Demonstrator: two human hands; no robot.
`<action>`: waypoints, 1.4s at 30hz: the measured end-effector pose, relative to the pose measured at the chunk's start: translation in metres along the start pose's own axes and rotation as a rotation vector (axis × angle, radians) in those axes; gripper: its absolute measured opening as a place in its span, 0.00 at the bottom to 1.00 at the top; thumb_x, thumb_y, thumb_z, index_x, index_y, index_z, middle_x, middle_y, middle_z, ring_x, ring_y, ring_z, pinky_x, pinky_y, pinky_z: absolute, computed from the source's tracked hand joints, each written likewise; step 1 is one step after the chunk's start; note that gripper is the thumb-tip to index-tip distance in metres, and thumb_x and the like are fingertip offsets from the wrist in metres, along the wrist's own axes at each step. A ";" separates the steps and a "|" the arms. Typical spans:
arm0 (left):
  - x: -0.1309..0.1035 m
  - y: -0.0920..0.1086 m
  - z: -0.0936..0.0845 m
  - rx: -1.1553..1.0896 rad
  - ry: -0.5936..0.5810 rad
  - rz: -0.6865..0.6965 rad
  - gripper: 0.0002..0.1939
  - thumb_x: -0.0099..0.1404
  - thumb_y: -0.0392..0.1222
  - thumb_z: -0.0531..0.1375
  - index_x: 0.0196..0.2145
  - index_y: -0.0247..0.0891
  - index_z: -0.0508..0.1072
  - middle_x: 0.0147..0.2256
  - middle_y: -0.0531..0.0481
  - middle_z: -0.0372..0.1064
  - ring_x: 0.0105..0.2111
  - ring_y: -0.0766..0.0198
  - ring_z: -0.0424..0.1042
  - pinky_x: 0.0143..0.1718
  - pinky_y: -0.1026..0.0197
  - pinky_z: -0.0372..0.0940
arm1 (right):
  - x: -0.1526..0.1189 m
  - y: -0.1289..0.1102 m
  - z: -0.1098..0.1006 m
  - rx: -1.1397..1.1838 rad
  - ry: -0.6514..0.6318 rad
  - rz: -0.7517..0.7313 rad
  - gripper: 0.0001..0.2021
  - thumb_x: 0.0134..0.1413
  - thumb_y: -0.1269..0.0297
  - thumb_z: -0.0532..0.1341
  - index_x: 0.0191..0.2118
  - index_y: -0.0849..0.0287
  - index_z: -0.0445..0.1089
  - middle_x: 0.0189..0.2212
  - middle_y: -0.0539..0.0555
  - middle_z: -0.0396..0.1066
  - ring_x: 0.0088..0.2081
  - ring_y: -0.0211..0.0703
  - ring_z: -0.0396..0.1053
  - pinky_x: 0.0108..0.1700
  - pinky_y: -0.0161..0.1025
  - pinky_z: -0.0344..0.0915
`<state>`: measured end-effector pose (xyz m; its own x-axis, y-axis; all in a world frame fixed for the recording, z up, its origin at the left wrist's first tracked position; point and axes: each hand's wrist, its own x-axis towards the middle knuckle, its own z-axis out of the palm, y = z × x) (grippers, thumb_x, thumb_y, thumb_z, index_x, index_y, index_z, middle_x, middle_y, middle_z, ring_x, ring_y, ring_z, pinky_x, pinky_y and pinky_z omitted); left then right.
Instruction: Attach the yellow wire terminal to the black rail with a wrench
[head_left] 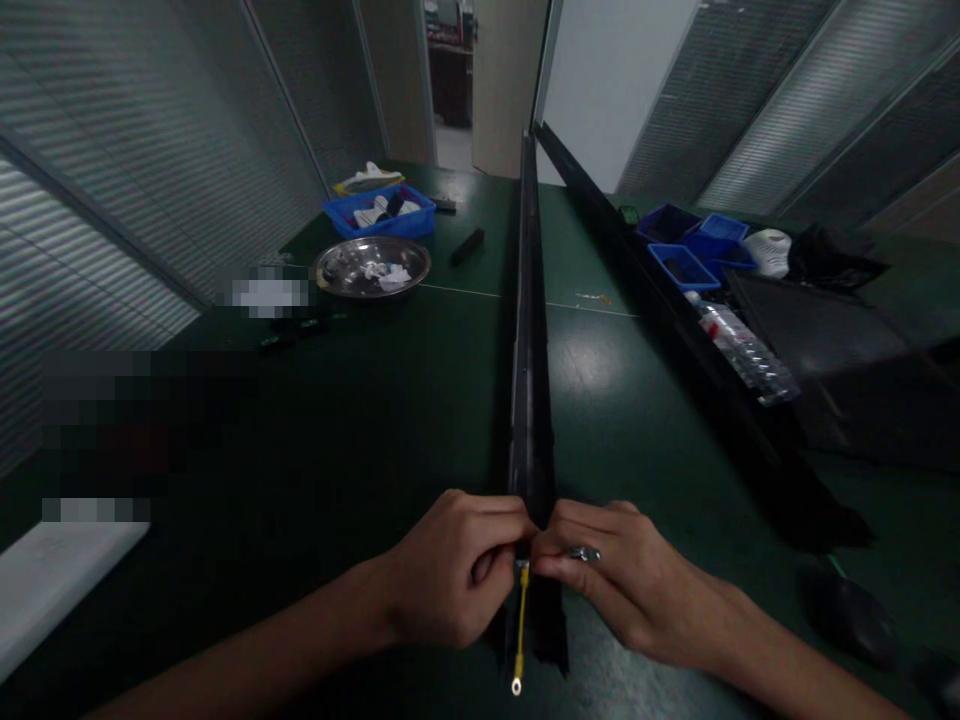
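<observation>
A long dark rail (529,380) runs away from me down the middle of the green table. Both hands meet over its near end. My left hand (469,565) is closed in a pinch at the rail's left side, thumb against fingers; what lies between its fingertips is hidden. My right hand (615,570) is closed around a small metal tool (583,553), whose end sticks out between the fingers; the rest is covered. Between the two hands a short yellow wire (520,630) with a ring terminal at its near end points toward me.
A second dark rail (675,330) lies diagonally on the right, beside blue bins (682,267), a plastic bottle (750,355) and a black mouse (847,612). A steel bowl (337,275) and a blue basket (341,217) stand at the back left. A white box (67,580) is at the left edge.
</observation>
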<state>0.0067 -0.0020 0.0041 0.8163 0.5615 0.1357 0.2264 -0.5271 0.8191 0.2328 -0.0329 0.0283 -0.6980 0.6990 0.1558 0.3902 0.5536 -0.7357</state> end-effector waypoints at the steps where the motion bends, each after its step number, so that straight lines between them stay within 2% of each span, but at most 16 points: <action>1: 0.000 0.000 0.000 0.014 -0.003 0.000 0.09 0.67 0.30 0.51 0.34 0.36 0.69 0.31 0.49 0.68 0.28 0.64 0.70 0.29 0.61 0.61 | 0.000 0.000 0.000 0.000 0.005 -0.002 0.13 0.77 0.63 0.50 0.44 0.60 0.70 0.34 0.52 0.71 0.35 0.38 0.70 0.35 0.36 0.62; 6: 0.001 0.003 -0.002 0.088 -0.050 -0.014 0.03 0.69 0.36 0.58 0.37 0.36 0.71 0.34 0.50 0.70 0.31 0.62 0.72 0.30 0.60 0.61 | 0.000 -0.001 -0.001 -0.006 -0.017 0.010 0.14 0.77 0.62 0.49 0.45 0.61 0.71 0.35 0.52 0.72 0.36 0.38 0.70 0.35 0.36 0.61; 10: 0.003 -0.001 -0.004 0.089 -0.057 0.000 0.06 0.70 0.35 0.58 0.35 0.35 0.74 0.34 0.49 0.71 0.31 0.63 0.72 0.31 0.61 0.63 | 0.003 0.000 -0.004 0.017 -0.038 0.013 0.13 0.76 0.65 0.51 0.47 0.61 0.72 0.37 0.53 0.73 0.38 0.40 0.70 0.37 0.37 0.61; 15: 0.004 -0.007 -0.003 0.052 -0.041 0.054 0.13 0.75 0.36 0.55 0.32 0.34 0.75 0.32 0.48 0.71 0.30 0.64 0.73 0.32 0.63 0.66 | 0.006 0.003 -0.006 0.279 0.093 0.039 0.09 0.72 0.68 0.58 0.49 0.60 0.75 0.38 0.53 0.73 0.38 0.37 0.71 0.40 0.35 0.66; 19: 0.005 -0.006 -0.005 0.017 -0.054 0.060 0.13 0.76 0.36 0.54 0.36 0.34 0.77 0.35 0.47 0.74 0.34 0.64 0.75 0.37 0.63 0.69 | 0.004 0.007 -0.009 0.464 0.172 0.107 0.08 0.67 0.63 0.64 0.46 0.59 0.78 0.34 0.51 0.70 0.34 0.34 0.69 0.36 0.33 0.66; 23: 0.006 -0.004 -0.005 0.014 -0.048 0.076 0.13 0.75 0.35 0.54 0.35 0.33 0.77 0.33 0.48 0.72 0.31 0.65 0.73 0.33 0.63 0.67 | 0.002 0.017 -0.009 0.896 0.085 0.149 0.12 0.66 0.57 0.65 0.47 0.59 0.79 0.35 0.50 0.66 0.23 0.27 0.65 0.22 0.26 0.64; 27: 0.007 -0.002 -0.005 0.018 -0.026 0.081 0.12 0.74 0.34 0.55 0.34 0.33 0.76 0.32 0.49 0.71 0.30 0.66 0.72 0.31 0.64 0.64 | 0.004 0.028 -0.007 1.150 -0.003 0.146 0.14 0.64 0.55 0.67 0.46 0.61 0.78 0.34 0.51 0.68 0.23 0.27 0.67 0.21 0.24 0.67; 31: 0.007 0.000 -0.006 0.017 -0.030 0.073 0.11 0.74 0.34 0.55 0.37 0.33 0.77 0.33 0.50 0.71 0.30 0.68 0.71 0.30 0.64 0.62 | 0.007 0.034 -0.004 1.268 -0.040 0.163 0.14 0.59 0.55 0.71 0.43 0.62 0.79 0.36 0.53 0.72 0.26 0.30 0.74 0.23 0.23 0.70; 34: 0.006 0.000 -0.005 0.046 -0.042 0.053 0.13 0.75 0.36 0.55 0.36 0.34 0.78 0.32 0.50 0.70 0.28 0.68 0.70 0.28 0.64 0.61 | 0.009 0.036 -0.001 1.313 -0.038 0.187 0.16 0.54 0.55 0.74 0.39 0.63 0.79 0.34 0.53 0.74 0.29 0.35 0.78 0.24 0.23 0.71; 42: 0.005 0.001 -0.005 0.066 -0.065 0.025 0.13 0.76 0.37 0.53 0.42 0.37 0.78 0.39 0.49 0.75 0.37 0.63 0.77 0.37 0.62 0.66 | 0.008 0.035 0.006 1.343 -0.018 0.269 0.13 0.50 0.61 0.76 0.35 0.64 0.78 0.27 0.51 0.75 0.25 0.34 0.77 0.23 0.23 0.71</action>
<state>0.0083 0.0038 0.0082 0.8543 0.5064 0.1173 0.2384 -0.5822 0.7773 0.2367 -0.0106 -0.0001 -0.7053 0.7028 -0.0932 -0.3563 -0.4651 -0.8104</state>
